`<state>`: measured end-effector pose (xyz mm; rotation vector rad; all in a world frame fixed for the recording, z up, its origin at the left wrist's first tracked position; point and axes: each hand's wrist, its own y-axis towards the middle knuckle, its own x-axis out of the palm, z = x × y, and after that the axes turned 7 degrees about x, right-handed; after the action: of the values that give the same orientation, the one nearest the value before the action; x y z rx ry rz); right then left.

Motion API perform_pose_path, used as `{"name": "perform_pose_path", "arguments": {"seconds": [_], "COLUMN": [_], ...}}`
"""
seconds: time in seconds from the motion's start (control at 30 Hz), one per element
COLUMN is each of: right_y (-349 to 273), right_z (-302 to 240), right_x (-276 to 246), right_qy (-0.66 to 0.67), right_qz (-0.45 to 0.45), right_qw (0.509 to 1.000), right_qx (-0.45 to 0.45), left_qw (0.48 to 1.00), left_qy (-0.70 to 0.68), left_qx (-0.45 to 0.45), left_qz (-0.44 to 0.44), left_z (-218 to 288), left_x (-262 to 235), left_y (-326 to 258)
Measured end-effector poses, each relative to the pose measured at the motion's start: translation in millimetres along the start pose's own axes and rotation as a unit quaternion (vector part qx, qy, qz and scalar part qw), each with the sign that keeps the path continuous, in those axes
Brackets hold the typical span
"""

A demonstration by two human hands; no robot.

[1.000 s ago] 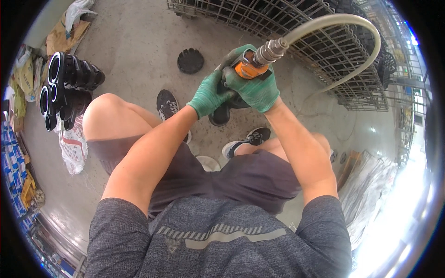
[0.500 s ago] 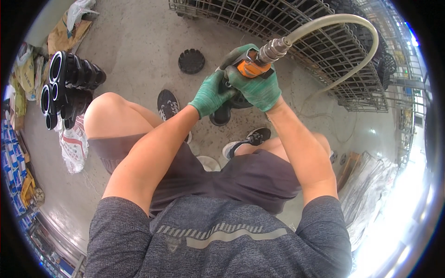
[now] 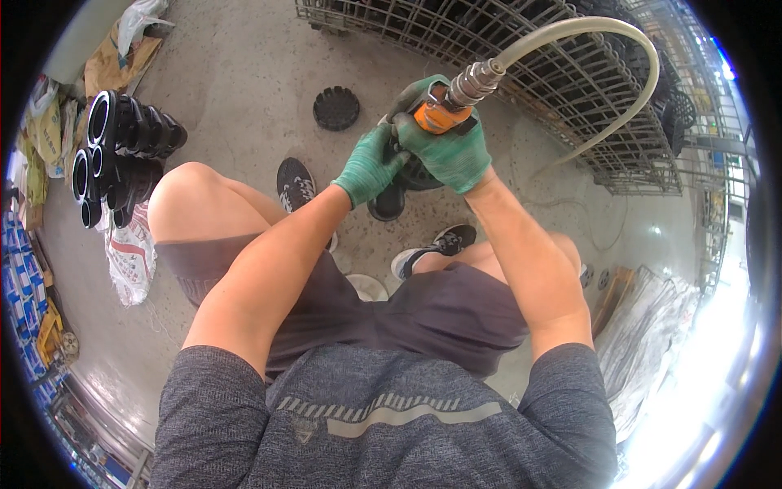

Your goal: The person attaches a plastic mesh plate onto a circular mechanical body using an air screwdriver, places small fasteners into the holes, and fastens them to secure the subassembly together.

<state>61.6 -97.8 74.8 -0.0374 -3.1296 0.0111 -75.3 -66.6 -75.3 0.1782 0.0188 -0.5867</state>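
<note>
Green work gloves cover both my hands. My right hand is closed around an orange air tool, whose metal coupling points up and to the right. Close beside it, my left hand is closed on a black moulded part with rounded lobes. Most of that part is hidden under the gloves, and so is the tool's working end. I cannot tell whether the tool touches the part. A pale air hose arcs from the coupling over to the right.
A round black notched piece lies on the concrete floor ahead. Several black ringed parts are stacked at the left, near a white printed bag. A wire cage holding black parts stands at the far right. My shoes flank the work.
The air tool, its coupling and my right hand have shifted slightly left and up. The hose has moved with them. My left hand stays closed on the black part.
</note>
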Motion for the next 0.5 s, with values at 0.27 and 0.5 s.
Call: {"name": "perform_pose_path", "arguments": {"seconds": [0.27, 0.5], "right_y": [1.8, 0.9], "right_z": [1.1, 0.2], "right_x": [0.1, 0.5], "right_qy": [-0.002, 0.001], "right_qz": [-0.006, -0.005], "right_qw": [1.000, 1.000], "right_qx": [0.000, 0.001], "left_qw": [0.999, 1.000], "left_qy": [0.035, 0.000], "left_qx": [-0.012, -0.010], "left_qz": [-0.004, 0.002], "left_z": [-6.5, 3.8], "left_x": [-1.5, -0.3], "left_y": [-0.1, -0.4]}}
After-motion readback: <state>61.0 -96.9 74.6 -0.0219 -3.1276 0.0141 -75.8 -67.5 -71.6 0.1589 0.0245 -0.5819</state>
